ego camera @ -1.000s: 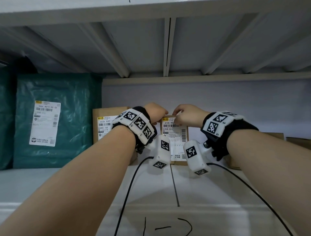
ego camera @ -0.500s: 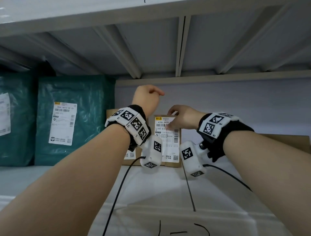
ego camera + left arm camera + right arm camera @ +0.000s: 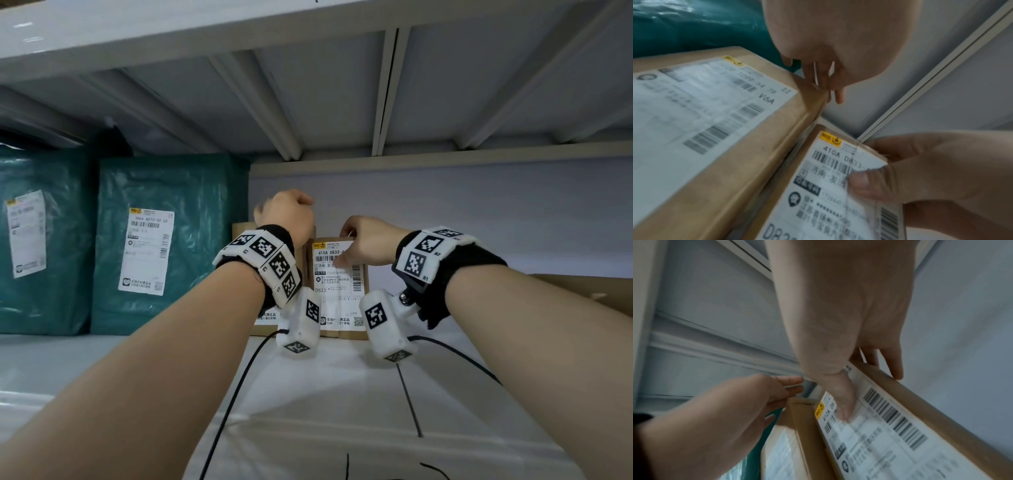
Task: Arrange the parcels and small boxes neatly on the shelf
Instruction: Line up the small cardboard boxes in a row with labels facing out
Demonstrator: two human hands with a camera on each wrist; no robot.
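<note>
While right hand (image 3: 368,245) keeps pinching small box (image 3: 337,291), left hand (image 3: 286,219) has lifted off, grip loose, empty.

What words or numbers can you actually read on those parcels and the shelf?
"410A D833" and, lower, "D833": label of the small brown box the right hand pinches.
"V6A", partly "1099-54 78": label of the bigger brown box beside it.
"A010-00 C5", "A010": label on the near green parcel.
Far green parcel label and all fine print: too blurred.
Marks on the shelf edge: cut off.
</note>
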